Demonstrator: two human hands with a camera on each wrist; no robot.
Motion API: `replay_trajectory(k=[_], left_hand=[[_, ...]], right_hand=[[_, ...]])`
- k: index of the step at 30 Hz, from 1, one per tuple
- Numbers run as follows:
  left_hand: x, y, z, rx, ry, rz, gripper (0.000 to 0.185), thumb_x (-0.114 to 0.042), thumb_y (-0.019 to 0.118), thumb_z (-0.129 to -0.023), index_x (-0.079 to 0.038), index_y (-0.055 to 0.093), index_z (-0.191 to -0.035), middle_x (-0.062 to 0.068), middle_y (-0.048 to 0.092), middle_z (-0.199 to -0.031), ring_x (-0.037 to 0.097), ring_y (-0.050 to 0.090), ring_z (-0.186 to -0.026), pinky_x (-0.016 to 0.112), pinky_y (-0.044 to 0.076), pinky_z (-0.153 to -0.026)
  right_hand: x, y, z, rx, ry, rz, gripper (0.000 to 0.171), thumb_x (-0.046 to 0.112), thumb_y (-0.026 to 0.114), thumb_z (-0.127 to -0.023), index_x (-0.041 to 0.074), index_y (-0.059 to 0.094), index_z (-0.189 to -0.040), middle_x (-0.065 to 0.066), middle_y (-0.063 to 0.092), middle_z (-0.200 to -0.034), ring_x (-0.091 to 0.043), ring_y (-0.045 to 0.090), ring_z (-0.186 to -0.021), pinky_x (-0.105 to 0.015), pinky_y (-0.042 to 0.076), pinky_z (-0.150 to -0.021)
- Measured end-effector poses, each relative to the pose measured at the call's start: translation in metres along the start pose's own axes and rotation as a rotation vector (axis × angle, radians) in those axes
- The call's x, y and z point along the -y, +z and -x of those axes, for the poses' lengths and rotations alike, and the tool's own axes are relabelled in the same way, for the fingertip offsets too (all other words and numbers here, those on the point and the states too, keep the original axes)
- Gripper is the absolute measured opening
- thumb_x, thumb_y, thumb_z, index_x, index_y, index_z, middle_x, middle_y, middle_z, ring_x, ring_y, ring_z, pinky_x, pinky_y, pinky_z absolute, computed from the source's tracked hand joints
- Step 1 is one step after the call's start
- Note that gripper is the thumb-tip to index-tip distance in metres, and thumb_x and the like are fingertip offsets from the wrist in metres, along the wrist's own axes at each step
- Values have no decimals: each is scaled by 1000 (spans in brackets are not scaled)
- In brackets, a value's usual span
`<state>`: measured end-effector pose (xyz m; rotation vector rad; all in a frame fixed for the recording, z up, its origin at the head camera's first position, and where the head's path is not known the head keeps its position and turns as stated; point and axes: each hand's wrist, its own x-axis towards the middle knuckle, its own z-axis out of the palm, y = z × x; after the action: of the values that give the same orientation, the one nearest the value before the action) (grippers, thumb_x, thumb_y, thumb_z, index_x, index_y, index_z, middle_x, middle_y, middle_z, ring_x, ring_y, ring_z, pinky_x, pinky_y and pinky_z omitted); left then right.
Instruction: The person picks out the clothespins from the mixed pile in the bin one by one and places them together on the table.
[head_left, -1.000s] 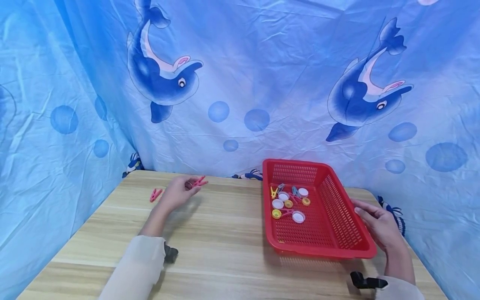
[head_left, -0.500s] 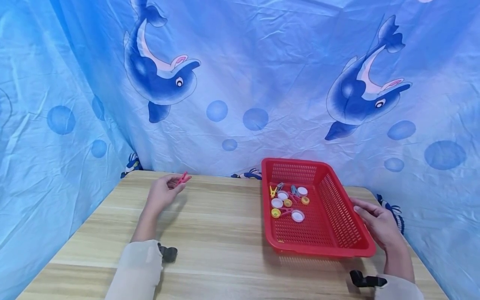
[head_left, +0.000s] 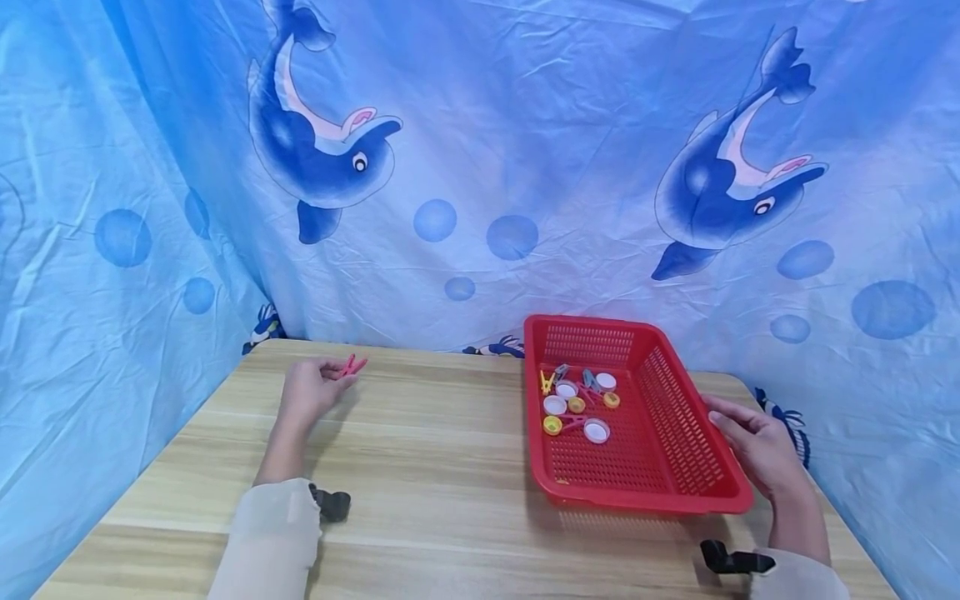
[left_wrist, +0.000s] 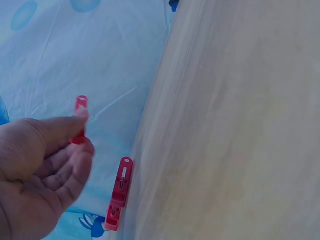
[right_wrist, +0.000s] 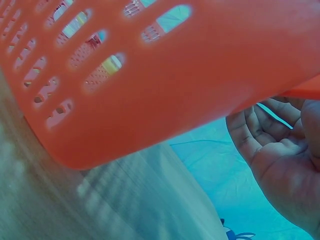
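My left hand pinches a red clothespin between thumb and fingers above the table's back left. Another red clothespin lies by the table edge in the left wrist view, hidden behind the hand in the head view. At the right, my right hand grips the rim of a red plastic basket, with fingers under the rim in the right wrist view. Inside the basket lie a yellow clothespin, grey clothespins, pink clothespins, white bottle caps and yellow bottle caps.
The wooden table ends at a blue curtain printed with dolphins, which hangs behind it and along both sides. A black wrist mount sits on the left sleeve, another black mount on the right.
My left hand has moved left with the red clothespin, and now covers the other one in the head view. The right hand and basket have stayed in place.
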<state>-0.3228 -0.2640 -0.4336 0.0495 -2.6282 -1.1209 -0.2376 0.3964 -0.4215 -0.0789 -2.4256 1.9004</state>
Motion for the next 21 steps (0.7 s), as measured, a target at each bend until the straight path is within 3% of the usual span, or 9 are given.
replay_trajectory(k=[12, 21], left_hand=[[2, 0, 4, 144, -78, -17, 27, -14, 77, -92, 3, 71, -112, 16, 71, -95, 24, 65, -83, 30, 54, -66], [6, 2, 5, 193, -49, -115, 23, -14, 84, -84, 2, 72, -96, 14, 72, -90, 26, 66, -85, 44, 53, -80]], right_hand=[[2, 0, 2, 0, 1, -35, 59, 37, 68, -99, 11, 54, -149, 24, 68, -110, -3, 71, -95, -30, 61, -76], [2, 0, 1, -8, 1, -1, 60, 40, 68, -98, 11, 54, -149, 25, 67, -110, -2, 71, -95, -30, 61, -76]])
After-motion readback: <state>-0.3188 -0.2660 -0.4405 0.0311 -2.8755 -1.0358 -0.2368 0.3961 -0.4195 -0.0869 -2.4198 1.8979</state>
